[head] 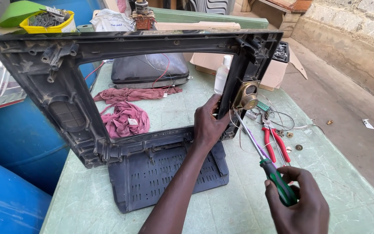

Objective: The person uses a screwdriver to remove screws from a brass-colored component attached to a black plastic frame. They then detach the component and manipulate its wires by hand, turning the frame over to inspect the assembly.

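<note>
Left hand (207, 125) has its fingers wrapped round the right upright of the big black plastic television front frame (66, 108), which stands on edge on the pale green desk (91, 195). It looks stiff but light and liable to tip, best gripped by that side bar. Right hand (297, 203) is closed tight on the green-handled screwdriver (265, 156), tip at the round brass-coloured speaker (247, 96). Red-handled pliers (274, 143) lie just beside.
</note>
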